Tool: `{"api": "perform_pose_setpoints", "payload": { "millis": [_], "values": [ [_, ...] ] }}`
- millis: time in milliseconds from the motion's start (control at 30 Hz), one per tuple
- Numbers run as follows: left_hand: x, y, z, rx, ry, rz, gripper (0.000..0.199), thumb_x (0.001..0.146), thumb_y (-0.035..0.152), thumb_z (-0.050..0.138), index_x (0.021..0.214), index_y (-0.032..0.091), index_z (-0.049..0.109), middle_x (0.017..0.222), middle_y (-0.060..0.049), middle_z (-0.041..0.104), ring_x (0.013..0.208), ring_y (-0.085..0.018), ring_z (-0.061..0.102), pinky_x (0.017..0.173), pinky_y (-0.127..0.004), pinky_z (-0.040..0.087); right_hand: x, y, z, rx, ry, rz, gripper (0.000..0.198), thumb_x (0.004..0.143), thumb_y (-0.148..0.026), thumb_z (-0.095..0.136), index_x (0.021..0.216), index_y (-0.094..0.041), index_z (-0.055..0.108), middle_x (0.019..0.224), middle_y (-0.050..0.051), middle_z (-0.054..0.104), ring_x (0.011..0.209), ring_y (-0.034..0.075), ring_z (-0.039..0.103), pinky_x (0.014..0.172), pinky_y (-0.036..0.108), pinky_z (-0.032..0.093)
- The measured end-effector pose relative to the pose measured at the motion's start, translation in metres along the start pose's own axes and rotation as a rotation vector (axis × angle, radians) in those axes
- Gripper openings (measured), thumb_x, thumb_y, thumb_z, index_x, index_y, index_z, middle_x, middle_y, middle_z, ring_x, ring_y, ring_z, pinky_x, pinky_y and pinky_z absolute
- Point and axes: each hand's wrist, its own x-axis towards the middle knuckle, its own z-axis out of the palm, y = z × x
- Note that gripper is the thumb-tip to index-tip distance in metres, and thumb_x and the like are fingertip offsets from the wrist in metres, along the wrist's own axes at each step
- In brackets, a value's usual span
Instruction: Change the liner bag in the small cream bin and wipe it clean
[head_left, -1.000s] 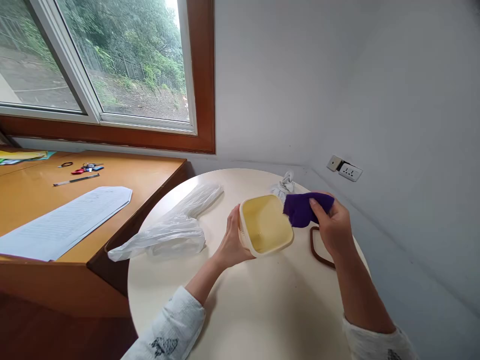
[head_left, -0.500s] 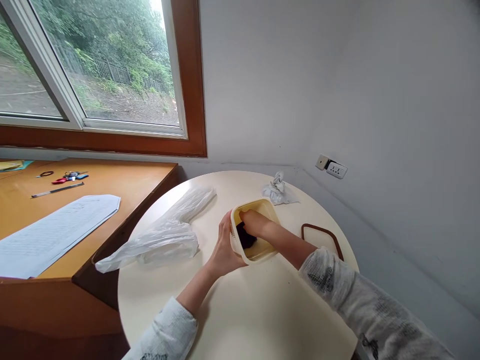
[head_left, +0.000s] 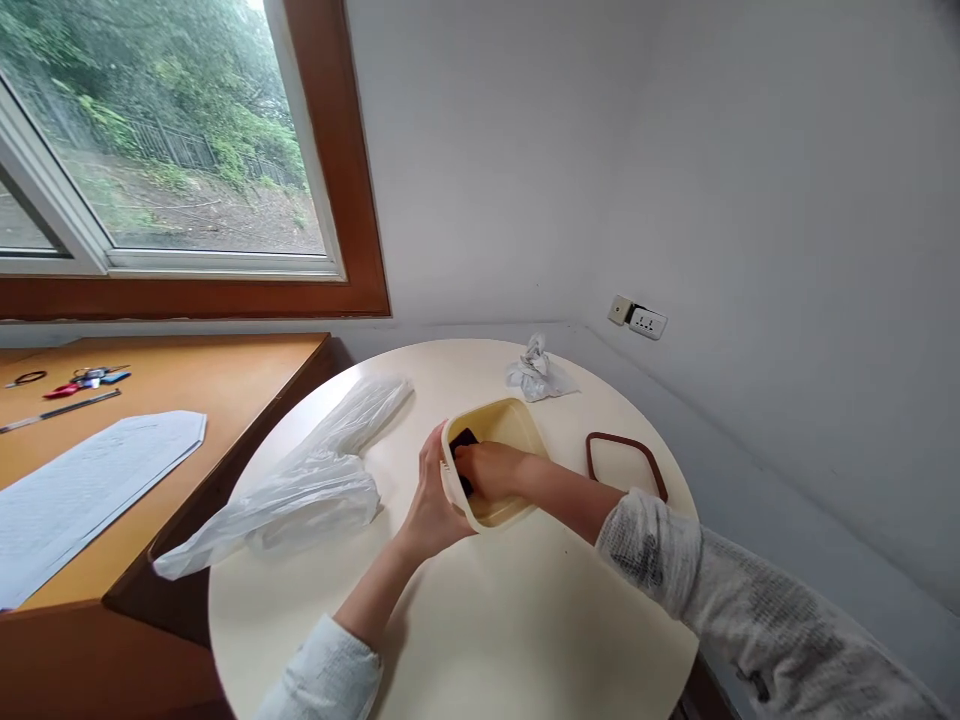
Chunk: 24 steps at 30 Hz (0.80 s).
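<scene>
A pale yellow plastic container (head_left: pixel 517 425) is tilted on its side above the round table, its opening facing me. My left hand (head_left: pixel 435 505) grips it from the left, with the thumb near the lower rim and the fingers behind the wall. Inside the container is my right hand (head_left: pixel 487 470), fingers closed on a dark cloth (head_left: pixel 466 440) pressed to the left inner wall. Part of the cloth is hidden under those fingers. On the table to the right lies a lid with a brown rim (head_left: pixel 626 440), close to my right forearm.
A thin clear plastic bag (head_left: pixel 322 480) lies along the table's left side. Near the back sits a knotted, crumpled bag (head_left: pixel 538 372). The cream round table (head_left: pixel 480 630) meets a wooden desk (head_left: pixel 247 355) holding papers (head_left: pixel 105 490), a pen (head_left: pixel 67 410) and keys (head_left: pixel 88 378).
My right hand has moved lower inside the container, and the cloth now shows higher on the left wall. The whole view has shifted slightly; my left hand keeps its grip.
</scene>
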Motion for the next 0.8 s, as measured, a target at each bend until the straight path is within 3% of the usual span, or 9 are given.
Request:
{"api": "perform_pose_setpoints", "payload": {
  "millis": [100,200,333,433,600,800],
  "values": [
    [-0.001,0.001,0.0,-0.023,0.011,-0.024,0.127,0.043,0.032,0.083,0.139,0.036,-0.001,0.144,-0.008,0.016,0.132,-0.038,0.02,0.106,-0.058,0.025,0.002,-0.004,-0.002,-0.102,0.06,-0.03,0.039,0.074,-0.014,0.055,0.112,-0.012,0.053,0.114,0.013,0.056,0.095,0.024,0.056,0.082,0.036,0.044],
    [-0.002,0.0,-0.001,-0.03,0.015,-0.029,0.128,0.043,0.031,0.083,0.139,0.036,0.0,0.145,-0.008,0.016,0.133,-0.037,0.02,0.108,-0.057,0.022,0.003,-0.009,-0.005,-0.157,0.095,0.066,0.044,0.075,-0.012,0.052,0.119,-0.009,0.047,0.118,0.018,0.052,0.101,0.027,0.053,0.085,0.039,0.043],
    [-0.001,0.002,-0.002,-0.026,0.019,-0.058,0.128,0.042,0.033,0.083,0.139,0.032,0.0,0.145,-0.011,0.015,0.132,-0.037,0.021,0.106,-0.058,0.025,0.008,-0.014,-0.007,-0.191,0.045,0.246,0.041,0.072,-0.014,0.057,0.11,-0.002,0.054,0.112,0.025,0.054,0.095,0.032,0.055,0.077,0.043,0.046],
    [0.001,0.006,-0.003,-0.05,0.0,-0.081,0.127,0.044,0.035,0.082,0.139,0.032,-0.002,0.143,-0.012,0.019,0.13,-0.037,0.027,0.103,-0.055,0.031,0.014,-0.015,-0.006,-0.163,-0.059,0.306,0.034,0.066,-0.016,0.064,0.098,-0.005,0.062,0.101,0.022,0.061,0.093,0.035,0.056,0.07,0.044,0.048],
    [0.001,0.009,-0.003,-0.08,-0.037,-0.088,0.128,0.043,0.035,0.083,0.137,0.038,-0.003,0.142,-0.009,0.019,0.127,-0.039,0.029,0.098,-0.054,0.039,0.016,-0.015,-0.004,-0.085,-0.197,0.302,0.023,0.053,-0.016,0.074,0.075,-0.012,0.067,0.084,0.015,0.068,0.079,0.032,0.063,0.067,0.043,0.049],
    [-0.002,0.001,-0.001,-0.046,-0.063,-0.055,0.129,0.042,0.032,0.083,0.138,0.036,-0.003,0.14,-0.011,0.019,0.127,-0.041,0.026,0.095,-0.055,0.039,0.0,-0.01,-0.003,-0.006,-0.153,0.223,0.016,0.06,-0.018,0.068,0.076,-0.014,0.066,0.083,0.013,0.069,0.084,0.032,0.063,0.075,0.042,0.046]
  ]
}}
